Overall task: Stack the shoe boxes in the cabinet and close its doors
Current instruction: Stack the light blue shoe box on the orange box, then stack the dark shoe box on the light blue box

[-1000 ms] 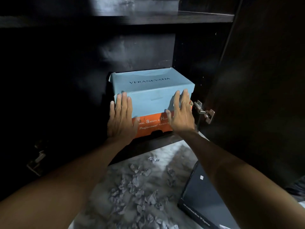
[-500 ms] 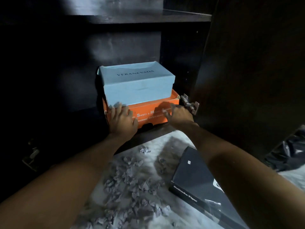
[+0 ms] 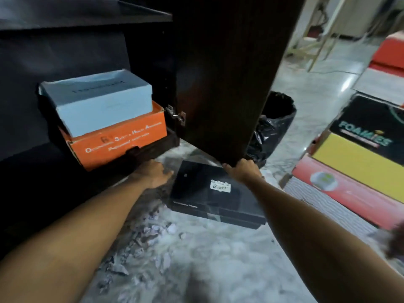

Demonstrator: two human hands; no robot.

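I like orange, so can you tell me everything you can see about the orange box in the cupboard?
The orange box looks like cardboard, with blurred white lettering on its front and a small cut-out notch at the front's lower edge. Its top edges look a little worn. It sits on the dark cabinet's bottom shelf, turned slightly askew, near the door hinge. A light blue box rests on it. Neither hand touches it.

pale blue box (image 3: pixel 102 106) | orange box (image 3: pixel 122 138) (white lettering) | black box (image 3: pixel 209 193) | dark-brown cabinet door (image 3: pixel 225 84)
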